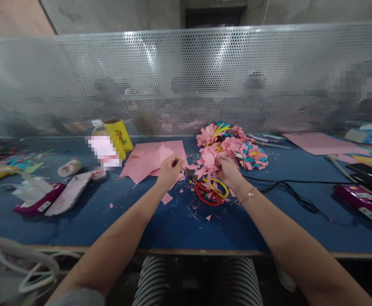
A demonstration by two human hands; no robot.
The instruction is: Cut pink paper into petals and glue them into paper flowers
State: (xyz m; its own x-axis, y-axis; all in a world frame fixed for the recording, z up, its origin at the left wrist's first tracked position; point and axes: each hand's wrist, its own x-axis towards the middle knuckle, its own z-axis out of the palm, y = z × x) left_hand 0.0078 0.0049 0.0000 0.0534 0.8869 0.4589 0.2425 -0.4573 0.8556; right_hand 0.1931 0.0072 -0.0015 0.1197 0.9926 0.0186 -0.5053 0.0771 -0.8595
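Note:
My right hand (229, 173) grips a pink paper flower (209, 159) by its right side, above the table. To its left, my left hand (170, 170) is closed in a pinch; whatever is between the fingertips is too small to make out. Scissors (209, 198) with one red and one yellow handle lie just below the flower, blades toward my left hand. Behind my right hand sit more paper flowers, including a blue and pink one (252, 156). Pink paper sheets (141, 160) lie beyond my left hand, and small pink scraps (167, 198) are scattered around the scissors.
On the left are a phone (69, 193), a purple power strip (42, 203), a tape roll (69, 168) and a yellow roll (122, 138). A black cable (294, 195) and another purple strip (359, 202) lie right. A perforated metal screen (186, 63) rises behind the table.

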